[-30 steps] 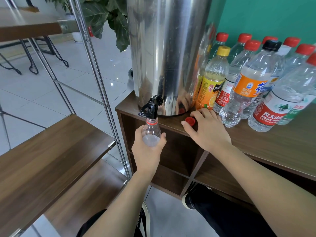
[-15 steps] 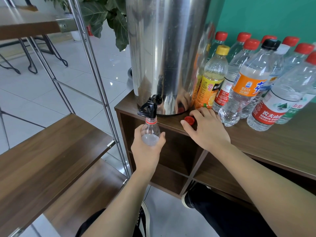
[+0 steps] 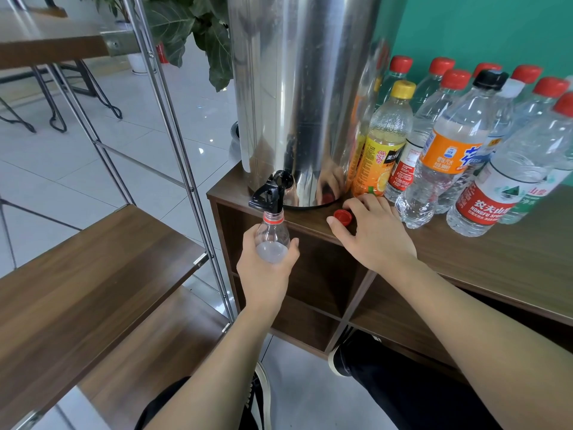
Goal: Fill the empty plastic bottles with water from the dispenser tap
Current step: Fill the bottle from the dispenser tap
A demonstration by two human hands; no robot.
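Tiled floor (image 3: 93, 156), teal wall (image 3: 483, 29) behind a brown wooden cabinet (image 3: 496, 262). Landmark: big steel dispenser (image 3: 297, 97) standing on the cabinet's left end. Left of the dispenser, a metal-framed wooden shelf rack (image 3: 93, 274); behind it, a leafy plant (image 3: 192, 29). Right of the dispenser, a cluster of capped bottles (image 3: 465, 144), mostly red caps, one yellow, one black, several with water inside. At the dispenser's base front, black tap (image 3: 269, 193). Directly under the tap, uncapped clear bottle (image 3: 273, 240), mouth right at the spout, water low inside. Left hand (image 3: 266, 268) wrapped around that bottle. Right hand (image 3: 375, 234) lies on the cabinet top just right of the dispenser base, fingers relaxed, fingertips touching loose red cap (image 3: 342, 217).
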